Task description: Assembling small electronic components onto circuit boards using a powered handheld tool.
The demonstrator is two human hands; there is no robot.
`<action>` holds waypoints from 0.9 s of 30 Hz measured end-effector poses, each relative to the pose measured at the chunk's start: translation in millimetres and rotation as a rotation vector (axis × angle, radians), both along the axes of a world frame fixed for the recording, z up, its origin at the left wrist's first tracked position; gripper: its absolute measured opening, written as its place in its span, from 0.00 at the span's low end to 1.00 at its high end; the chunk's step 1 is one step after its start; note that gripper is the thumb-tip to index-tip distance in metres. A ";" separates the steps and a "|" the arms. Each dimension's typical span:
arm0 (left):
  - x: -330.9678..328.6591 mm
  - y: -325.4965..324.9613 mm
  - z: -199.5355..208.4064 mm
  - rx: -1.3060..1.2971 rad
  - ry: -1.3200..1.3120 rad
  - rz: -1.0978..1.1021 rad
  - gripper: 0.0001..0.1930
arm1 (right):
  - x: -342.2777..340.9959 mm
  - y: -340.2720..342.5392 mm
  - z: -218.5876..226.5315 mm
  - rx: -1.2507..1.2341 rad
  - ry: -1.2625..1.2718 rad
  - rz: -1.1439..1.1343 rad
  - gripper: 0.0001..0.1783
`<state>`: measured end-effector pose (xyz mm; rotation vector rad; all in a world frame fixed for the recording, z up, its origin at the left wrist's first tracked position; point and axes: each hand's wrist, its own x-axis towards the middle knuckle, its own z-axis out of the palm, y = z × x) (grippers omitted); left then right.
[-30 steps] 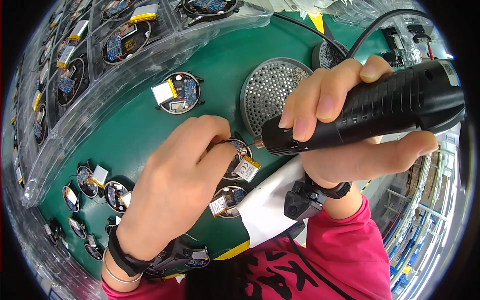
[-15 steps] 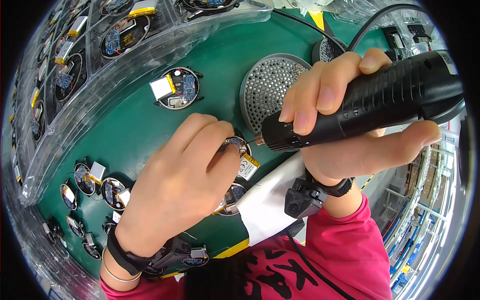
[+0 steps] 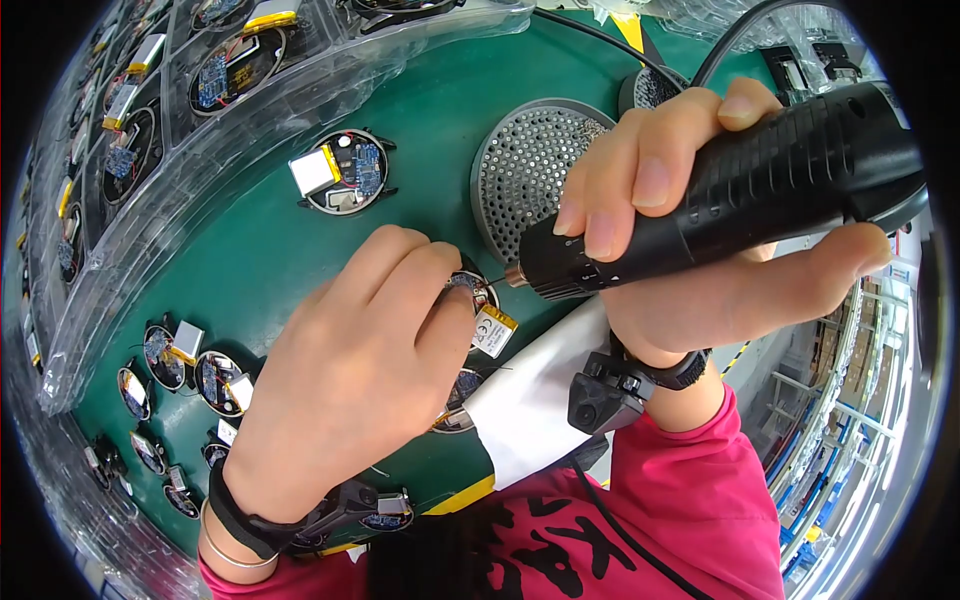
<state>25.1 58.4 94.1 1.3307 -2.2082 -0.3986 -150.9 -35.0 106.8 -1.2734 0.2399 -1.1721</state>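
Note:
My left hand (image 3: 350, 350) pinches a round watch case (image 3: 480, 285) against the green mat, its fingers covering much of it. A flat silver battery (image 3: 493, 332) with a yellow edge hangs out beside that case. In my right hand (image 3: 690, 300) lies a black electric screwdriver (image 3: 770, 175), tilted, with its thumb stretched along the underside. The thin bit (image 3: 497, 281) points left into the case's edge; whether it sits on a screw is too small to tell. Another open watch case (image 3: 458, 400) is partly hidden below my left fingers.
A round grey perforated dish (image 3: 530, 170) with small screws stands beyond the screwdriver. One open watch case (image 3: 365, 172) lies farther back. Several more (image 3: 222, 383) lie at left, by clear plastic trays (image 3: 300, 110). A white sheet (image 3: 530, 400) lies near my right wrist.
The whole view has shifted slightly, so the mat's objects sit a little farther left and up. Both hands keep their hold, and the bit stays at the watch case.

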 end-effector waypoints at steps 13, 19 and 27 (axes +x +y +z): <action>-2.9 0.8 4.5 0.049 -0.013 0.024 0.12 | -0.4 -1.6 0.7 0.004 0.066 -0.006 0.48; 0.9 -0.2 -2.6 0.171 0.312 0.095 0.13 | 1.6 0.7 -1.7 0.137 -0.115 -0.009 0.47; -2.0 1.3 -6.8 0.151 0.455 0.183 0.13 | -0.8 -1.6 -6.6 0.073 -0.203 0.012 0.46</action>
